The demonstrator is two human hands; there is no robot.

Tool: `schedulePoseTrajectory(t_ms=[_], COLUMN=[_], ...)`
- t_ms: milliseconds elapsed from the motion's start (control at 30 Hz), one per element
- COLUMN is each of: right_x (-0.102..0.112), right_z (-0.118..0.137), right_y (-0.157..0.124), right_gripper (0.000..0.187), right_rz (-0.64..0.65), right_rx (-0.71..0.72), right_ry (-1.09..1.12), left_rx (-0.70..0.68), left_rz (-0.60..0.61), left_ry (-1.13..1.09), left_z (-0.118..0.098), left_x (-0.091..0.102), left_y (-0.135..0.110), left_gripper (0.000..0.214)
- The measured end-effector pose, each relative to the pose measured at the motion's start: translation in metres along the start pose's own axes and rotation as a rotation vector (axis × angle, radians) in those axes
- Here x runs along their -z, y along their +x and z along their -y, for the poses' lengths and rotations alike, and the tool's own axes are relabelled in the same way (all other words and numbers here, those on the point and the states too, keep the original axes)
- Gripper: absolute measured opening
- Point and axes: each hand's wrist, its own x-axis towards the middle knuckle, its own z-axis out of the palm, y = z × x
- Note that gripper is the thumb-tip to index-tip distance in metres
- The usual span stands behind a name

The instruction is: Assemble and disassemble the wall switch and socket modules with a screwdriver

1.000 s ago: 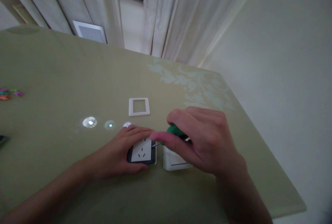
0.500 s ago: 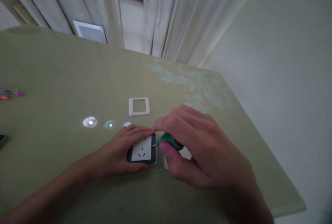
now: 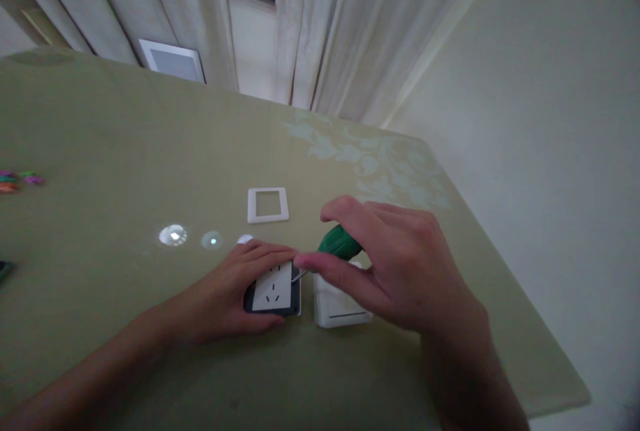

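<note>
A wall socket [image 3: 273,291] with a white face and dark surround lies on the table, its slots facing up. My left hand [image 3: 245,284] grips it from the left, fingers over the far edge and thumb along the near edge. In my right hand [image 3: 395,264] is a screwdriver with a green handle [image 3: 339,243], held tilted between thumb and fingers. Its thin metal shaft meets the right side of the socket; the exact contact of the tip is too small to tell. Just right of the socket sits a white switch [image 3: 340,301], partly covered by my right hand.
A white square frame [image 3: 269,219] lies beyond the socket. Small colourful pieces [image 3: 20,180] and a dark object [image 3: 5,268] are at the far left. The table [image 3: 150,151] ends near the wall on the right and the curtains [image 3: 320,18] at the back.
My right hand has shifted right and its fingers have loosened around the green handle, which now tilts up more and shows more. More of the white switch is visible. My left hand stays put.
</note>
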Motion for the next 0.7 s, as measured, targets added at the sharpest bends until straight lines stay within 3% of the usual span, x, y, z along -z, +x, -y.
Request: schedulePoseTrajectory(t_ms=[167, 333, 467, 633, 700], right_x=[-0.0002, -0.0026, -0.0019, -0.0007, -0.0005], right_z=[0.0019, 0.0004, 0.0013, 0.0008, 0.0011], right_y=[-0.0006, 0.0011, 0.0013, -0.0001, 0.0001], right_gripper=[0.026, 0.021, 0.027, 0.019, 0.023], right_rz=[0.039, -0.025, 0.017, -0.018, 0.004], right_rx=[0.091, 0.019, 0.122, 0.047, 0.064], right_ry=[0.153, 0.018, 0.144, 0.008, 0.063], left_rx=[0.037, 0.011, 0.036, 0.021, 0.022], left_rz=[0.023, 0.022, 0.039, 0.024, 0.025], left_ry=[0.008, 0.011, 0.038, 0.017, 0.01], left_z=[-0.0025, -0.0009, -0.0016, -0.0036, -0.004], left_x=[0.001, 0.001, 0.0011, 0.0023, 0.0034], left_y=[0.0001, -0.0017, -0.0012, -0.0002, -0.0001], left_gripper=[0.089, 0.09, 0.091, 0.089, 0.092])
